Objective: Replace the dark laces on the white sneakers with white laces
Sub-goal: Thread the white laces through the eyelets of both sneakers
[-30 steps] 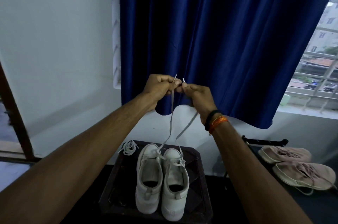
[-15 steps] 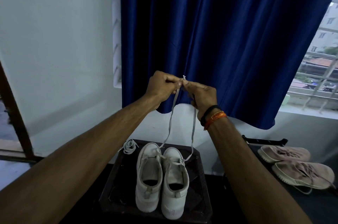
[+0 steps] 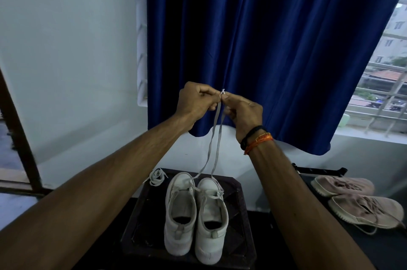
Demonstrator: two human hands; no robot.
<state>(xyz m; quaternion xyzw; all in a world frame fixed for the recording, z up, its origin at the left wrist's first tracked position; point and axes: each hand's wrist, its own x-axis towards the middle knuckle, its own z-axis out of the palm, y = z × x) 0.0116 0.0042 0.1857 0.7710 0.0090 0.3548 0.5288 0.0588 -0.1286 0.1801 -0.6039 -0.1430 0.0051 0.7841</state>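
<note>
— Holding what, up there before the blue curtain (image 3: 264, 49)?

— Both ends of a white lace (image 3: 214, 137). The left hand (image 3: 198, 102) and right hand (image 3: 244, 113) meet, each pinching a tip, the tips crossed.

— And the lace below?

— Two strands drop to the right white sneaker (image 3: 210, 221), seemingly through its front eyelets. The left sneaker (image 3: 179, 214) touches it on a dark stool (image 3: 136, 225).

— Anything else?

— A coiled lace (image 3: 156, 177) at the stool's far-left corner.
</note>
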